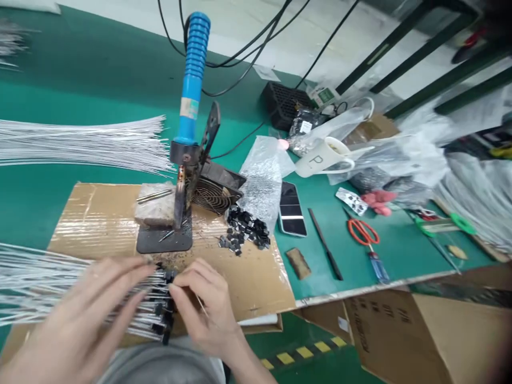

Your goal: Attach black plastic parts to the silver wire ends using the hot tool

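Note:
White wires with small black connectors (pixel 158 309) on their ends lie in a bundle at the front of the cardboard. My left hand (pixel 92 314), slightly blurred, reaches across the bundle with its fingers stretched out and the thumb apart. Beside the connector ends, my right hand (pixel 208 304) pinches with thumb and forefinger. A thin white wire (pixel 201 305) shows across its fingers; the gripped end is mostly hidden. Behind the hands stands a blue-handled soldering iron (pixel 194 69), tip down over a dark plate (pixel 164 242).
Loose black connectors (pixel 248 229) are heaped on the cardboard sheet (pixel 236 282), near a fan (pixel 216 189). More white wires (pixel 80 144) lie back left. To the right are a phone (pixel 292 208), a mug (pixel 324 157), orange-handled scissors (pixel 362 230) and a black-handled tool (pixel 330 256).

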Action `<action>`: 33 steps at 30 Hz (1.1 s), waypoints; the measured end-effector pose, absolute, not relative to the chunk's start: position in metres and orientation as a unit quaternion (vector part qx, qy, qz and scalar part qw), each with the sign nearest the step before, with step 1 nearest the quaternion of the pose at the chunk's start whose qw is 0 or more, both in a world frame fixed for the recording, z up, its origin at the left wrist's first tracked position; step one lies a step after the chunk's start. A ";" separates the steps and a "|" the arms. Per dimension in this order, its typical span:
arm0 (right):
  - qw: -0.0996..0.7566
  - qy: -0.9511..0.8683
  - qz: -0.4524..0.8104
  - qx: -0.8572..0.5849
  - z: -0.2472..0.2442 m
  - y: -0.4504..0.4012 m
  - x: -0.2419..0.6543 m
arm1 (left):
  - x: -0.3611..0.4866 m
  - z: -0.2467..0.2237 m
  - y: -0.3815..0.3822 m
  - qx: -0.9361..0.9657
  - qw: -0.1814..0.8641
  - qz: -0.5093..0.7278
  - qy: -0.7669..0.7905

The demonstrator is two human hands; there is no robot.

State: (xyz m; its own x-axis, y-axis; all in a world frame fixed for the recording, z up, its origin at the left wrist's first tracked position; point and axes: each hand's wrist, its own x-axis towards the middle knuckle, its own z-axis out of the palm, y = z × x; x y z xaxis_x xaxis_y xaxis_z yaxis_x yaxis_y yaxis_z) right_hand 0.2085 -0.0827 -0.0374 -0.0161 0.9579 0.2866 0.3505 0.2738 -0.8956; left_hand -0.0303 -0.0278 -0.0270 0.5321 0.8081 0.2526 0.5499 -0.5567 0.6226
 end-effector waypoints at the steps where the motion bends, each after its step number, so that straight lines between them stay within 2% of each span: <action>1: 0.477 -0.642 0.316 -0.510 -0.037 -0.082 0.208 | -0.015 -0.032 -0.038 0.852 0.243 0.265 0.382; 5: 0.476 -0.643 0.316 -0.510 -0.038 -0.082 0.210 | 0.016 -0.034 -0.040 0.851 0.288 0.269 0.346; 12: 0.483 -0.596 0.380 -0.517 -0.042 -0.083 0.215 | 0.024 -0.020 -0.026 0.774 0.427 0.198 0.425; 17: 0.487 -0.577 0.413 -0.510 -0.045 -0.082 0.217 | 0.032 -0.014 -0.025 0.709 0.504 0.201 0.450; 28: 0.512 -0.548 0.397 -0.530 -0.049 -0.084 0.214 | 0.037 -0.005 -0.021 0.650 0.574 0.216 0.449; 33: 0.571 -0.436 0.426 -0.550 -0.052 -0.088 0.217 | 0.038 -0.003 -0.023 0.614 0.590 0.228 0.473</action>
